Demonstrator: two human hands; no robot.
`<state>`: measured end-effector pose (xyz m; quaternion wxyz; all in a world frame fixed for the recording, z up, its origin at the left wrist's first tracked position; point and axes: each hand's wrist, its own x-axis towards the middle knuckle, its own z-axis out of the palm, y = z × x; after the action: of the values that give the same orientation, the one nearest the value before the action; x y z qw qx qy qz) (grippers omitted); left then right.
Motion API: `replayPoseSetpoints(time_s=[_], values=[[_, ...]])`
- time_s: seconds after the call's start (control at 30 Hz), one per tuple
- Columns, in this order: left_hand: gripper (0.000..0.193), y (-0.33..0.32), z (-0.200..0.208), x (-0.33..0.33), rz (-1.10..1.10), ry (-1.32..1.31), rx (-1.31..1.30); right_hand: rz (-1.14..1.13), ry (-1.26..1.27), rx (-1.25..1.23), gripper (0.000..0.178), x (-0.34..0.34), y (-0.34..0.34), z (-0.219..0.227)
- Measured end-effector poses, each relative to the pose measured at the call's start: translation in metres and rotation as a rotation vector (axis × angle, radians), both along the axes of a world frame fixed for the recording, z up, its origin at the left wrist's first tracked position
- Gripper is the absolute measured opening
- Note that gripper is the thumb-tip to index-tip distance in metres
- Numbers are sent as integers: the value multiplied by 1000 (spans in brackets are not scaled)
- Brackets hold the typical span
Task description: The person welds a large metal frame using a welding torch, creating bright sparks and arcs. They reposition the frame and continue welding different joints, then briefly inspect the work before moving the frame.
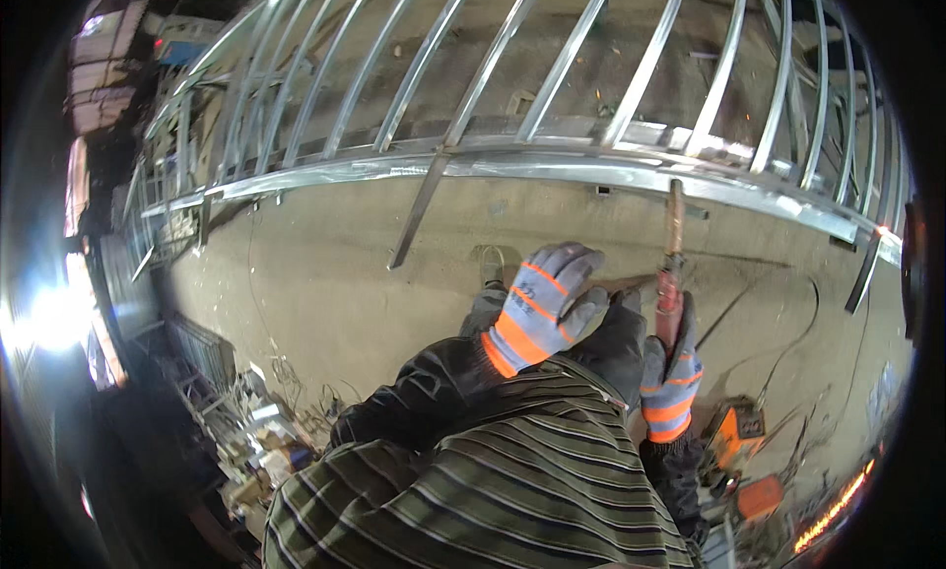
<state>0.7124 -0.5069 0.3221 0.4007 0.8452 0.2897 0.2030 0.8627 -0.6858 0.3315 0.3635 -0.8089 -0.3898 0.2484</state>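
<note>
My right hand [673, 387], in a grey glove with orange bands, is closed around the red handle of a welding torch [669, 308]. The torch's narrow neck points away from me, its tip at the near rail of a shiny metal frame [493, 163]. In a matching glove, my left hand [547, 311] is held in front of my body, thumb apart from the loosely bent fingers, with nothing in it. It is apart from the frame. Many parallel metal bars run from the near rail toward the far side.
An orange machine [737, 429] stands on the floor at lower right, with a dark cable [810, 323] near it. Orange sparks [836, 510] glow at the lower right rim. Mixed clutter [266, 451] lies at lower left. A short metal leg [419, 214] juts toward me from the frame.
</note>
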Motion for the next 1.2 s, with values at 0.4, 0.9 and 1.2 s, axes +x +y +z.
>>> replayPoseSetpoints(time_s=[0.4,0.9,1.2], values=[[43,130,-45,-159,-129,-20,-111,19,477,50,64,-201,133,-46],[36,142,-51,-143,-213,141,5,-112,719,157,54,-215,151,-81],[12,143,-38,-137,-181,305,-107,-62,735,139,53,-209,153,-83]])
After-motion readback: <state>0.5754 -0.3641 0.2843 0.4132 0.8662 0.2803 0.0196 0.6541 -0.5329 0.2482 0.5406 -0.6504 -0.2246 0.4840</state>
